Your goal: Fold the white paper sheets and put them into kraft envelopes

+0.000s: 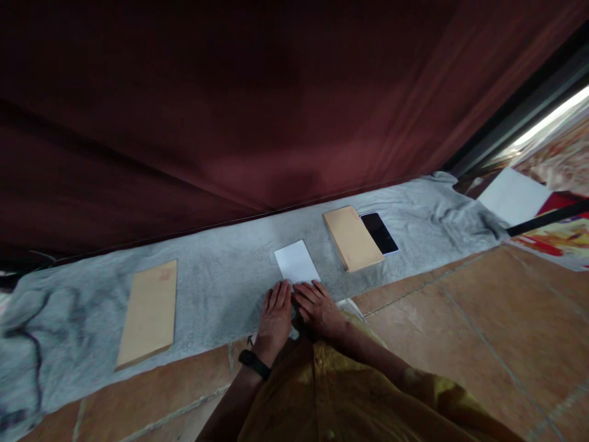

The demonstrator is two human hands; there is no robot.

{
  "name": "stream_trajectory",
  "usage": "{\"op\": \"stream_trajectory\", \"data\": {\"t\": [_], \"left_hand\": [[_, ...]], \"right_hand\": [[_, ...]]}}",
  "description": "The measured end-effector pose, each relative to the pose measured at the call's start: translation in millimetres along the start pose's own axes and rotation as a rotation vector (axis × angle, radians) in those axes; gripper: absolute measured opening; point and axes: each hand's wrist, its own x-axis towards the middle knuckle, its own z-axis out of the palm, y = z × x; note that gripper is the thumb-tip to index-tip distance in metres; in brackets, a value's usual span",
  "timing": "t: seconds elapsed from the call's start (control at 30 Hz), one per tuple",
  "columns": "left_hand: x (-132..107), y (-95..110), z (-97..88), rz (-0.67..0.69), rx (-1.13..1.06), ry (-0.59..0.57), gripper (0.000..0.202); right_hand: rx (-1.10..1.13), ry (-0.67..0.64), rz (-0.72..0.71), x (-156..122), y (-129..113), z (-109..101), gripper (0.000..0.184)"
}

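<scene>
A small sheet of white paper (pixel 297 263), possibly folded, lies on a grey cloth in front of me. My left hand (pixel 275 313), with a dark band on its wrist, rests with fingers stretched out at the paper's near left corner. My right hand (pixel 321 312) lies beside it, its fingers spread over the near edge of the sheet. Neither hand has its fingers closed round anything. To the right is a stack of tan envelopes (pixel 353 238), and another stack of tan envelopes (pixel 150 310) lies on the left.
The grey cloth (pixel 216 276) covers a long narrow surface below a dark red curtain (pixel 294 123). A dark-screened phone (pixel 380 233) touches the right envelopes. At far right are a white sheet (pixel 514 195) and a colourful printed sheet (pixel 565 236). Brown floor tiles (pixel 442 344) run along the near side.
</scene>
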Motion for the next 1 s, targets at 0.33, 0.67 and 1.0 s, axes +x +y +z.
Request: {"op": "stream_trajectory", "data": {"t": [0.33, 0.67, 1.0], "left_hand": [[-16.4, 11.9, -1.0, -0.003, -0.038, 0.043, 0.058], [19.3, 16.0, -14.0, -0.453, -0.714, 0.194, 0.052], [45.9, 17.3, -18.8, -0.683, -1.033, 0.030, 0.030]], "right_hand": [[-0.012, -0.020, 0.029, -5.4, 11.9, 2.7, 0.041], [-0.073, -0.004, 0.165, -12.3, 23.7, -6.3, 0.047], [-0.104, -0.076, 0.152, -11.9, 20.3, -12.8, 0.052]]}}
